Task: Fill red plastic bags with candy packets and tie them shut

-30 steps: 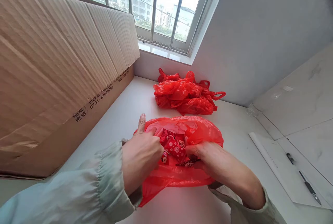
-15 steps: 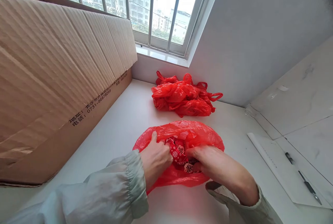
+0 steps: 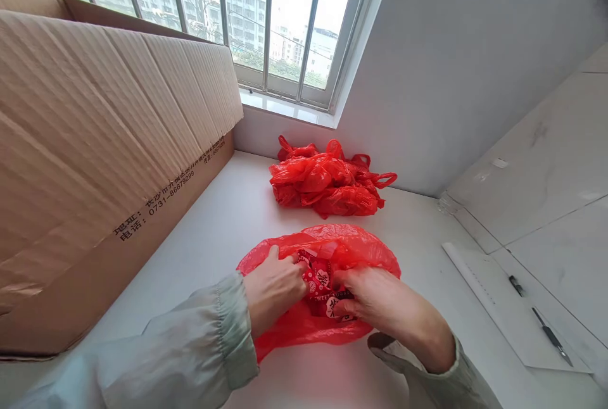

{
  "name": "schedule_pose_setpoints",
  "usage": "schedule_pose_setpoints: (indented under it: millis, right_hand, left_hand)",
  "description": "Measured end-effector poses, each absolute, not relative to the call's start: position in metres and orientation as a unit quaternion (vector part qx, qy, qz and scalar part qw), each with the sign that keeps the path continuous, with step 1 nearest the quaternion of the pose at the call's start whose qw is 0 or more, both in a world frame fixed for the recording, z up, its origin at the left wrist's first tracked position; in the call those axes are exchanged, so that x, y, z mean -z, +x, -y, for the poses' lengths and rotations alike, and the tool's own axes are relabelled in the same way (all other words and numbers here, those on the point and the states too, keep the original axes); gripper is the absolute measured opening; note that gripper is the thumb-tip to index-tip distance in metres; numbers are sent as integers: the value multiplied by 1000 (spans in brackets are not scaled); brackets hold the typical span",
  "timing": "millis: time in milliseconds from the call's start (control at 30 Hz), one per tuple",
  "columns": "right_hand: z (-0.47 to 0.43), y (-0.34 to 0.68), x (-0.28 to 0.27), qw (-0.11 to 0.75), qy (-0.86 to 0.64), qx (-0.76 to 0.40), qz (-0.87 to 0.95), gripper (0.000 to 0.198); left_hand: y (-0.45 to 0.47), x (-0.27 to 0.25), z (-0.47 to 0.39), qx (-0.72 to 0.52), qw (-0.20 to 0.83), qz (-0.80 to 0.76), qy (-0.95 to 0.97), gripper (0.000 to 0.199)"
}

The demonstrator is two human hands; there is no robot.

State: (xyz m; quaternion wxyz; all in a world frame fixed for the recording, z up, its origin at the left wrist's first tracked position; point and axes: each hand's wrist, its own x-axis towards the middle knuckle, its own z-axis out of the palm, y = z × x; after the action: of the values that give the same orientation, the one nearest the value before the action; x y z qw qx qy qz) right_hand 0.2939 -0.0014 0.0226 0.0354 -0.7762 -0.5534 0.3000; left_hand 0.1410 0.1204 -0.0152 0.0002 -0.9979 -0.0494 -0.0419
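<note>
An open red plastic bag [image 3: 354,241] lies on the white tabletop in front of me. Inside it are red printed packets [image 3: 319,281] with white and black lettering. My left hand [image 3: 276,285] is closed on the bag's left side, its thumb up at the rim and its bent fingers beside the packets. From the right, my right hand [image 3: 382,298] reaches into the bag, thumb and fingers around the edge of a packet; some fingertips are hidden among the packets and plastic.
Behind the bag, against the wall, sits a pile of knotted red plastic bags [image 3: 332,178]. A large cardboard box [image 3: 109,143] stands on the left, below a barred window [image 3: 285,29]. To the right lie a white paper sheet [image 3: 503,314], a pen [image 3: 553,336] and a black cap [image 3: 515,285].
My left fingers have loosened and lifted slightly, and my right thumb now shows more clearly over a packet. The whole view has shifted a little.
</note>
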Motion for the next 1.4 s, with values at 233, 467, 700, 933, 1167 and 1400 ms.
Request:
schedule_pose_setpoints:
  millis: [233,467,700,933,1167,1400]
  right_hand:
    - [2,297,-22,37,-773,-263,576,14]
    - [2,298,-37,125,-736,-192,637,11]
    - [8,298,-49,268,-709,-253,601,10]
    - [3,303,-46,313,-666,-340,586,16]
    - [4,304,-45,331,-662,-372,561,22]
    - [3,302,-47,349,-666,-370,546,23]
  left_hand:
    - [141,-9,-131,-26,14,36,-999,17]
    - [143,-39,-136,59,-266,116,-955,11]
    - [142,-33,-133,99,-420,101,-896,15]
    - [144,-32,-131,125,-429,104,-888,11]
    - [142,-37,-133,64,-469,60,-879,21]
    - [143,-39,-128,71,-442,148,-882,17]
